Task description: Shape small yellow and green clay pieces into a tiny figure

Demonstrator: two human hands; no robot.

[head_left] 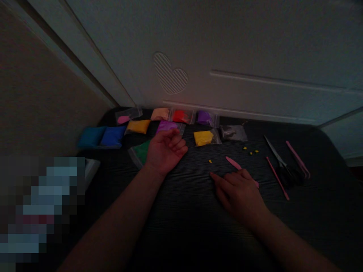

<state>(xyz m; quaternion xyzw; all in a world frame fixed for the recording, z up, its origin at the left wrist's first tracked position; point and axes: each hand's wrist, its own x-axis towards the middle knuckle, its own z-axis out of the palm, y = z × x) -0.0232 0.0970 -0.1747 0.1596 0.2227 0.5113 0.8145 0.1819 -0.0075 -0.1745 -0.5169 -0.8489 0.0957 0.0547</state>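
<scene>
One tiny yellow rounded lump (210,161), eleven o'clock from the right hand (239,192), index and thumb apart; left hand (167,152) palm-up, loosely curled, grip unclear!

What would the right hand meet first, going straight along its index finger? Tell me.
Probably the left hand, though its height above the table is unclear; the nearest yellow bit looks just off that line.
</scene>
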